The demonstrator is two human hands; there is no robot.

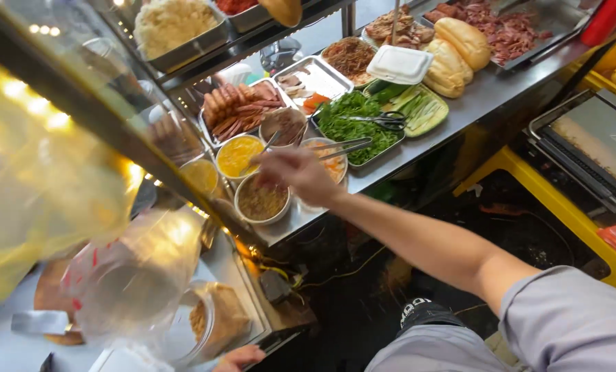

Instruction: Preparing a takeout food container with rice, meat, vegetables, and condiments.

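Two hands show, and only one is at work. The right hand (298, 172) reaches out over a cluster of round bowls at the centre of the steel counter (459, 110), its fingers curled loosely; motion blur hides whether they pinch the thin handle of the spoon (267, 146) that slants into the bowl of yellow sauce (238, 156) at ten o'clock from the hand. At seven o'clock from it sits a bowl of brown paste (261, 201), touching nothing. Tongs (346, 147) rest across a bowl at three o'clock. The left hand (238, 357) shows only at the bottom edge, fingers partly cut off, so its grip cannot be told. Bread rolls (459, 52) lie uncut at one o'clock beside a shut white foam box (399, 64), so filling looks barely begun.
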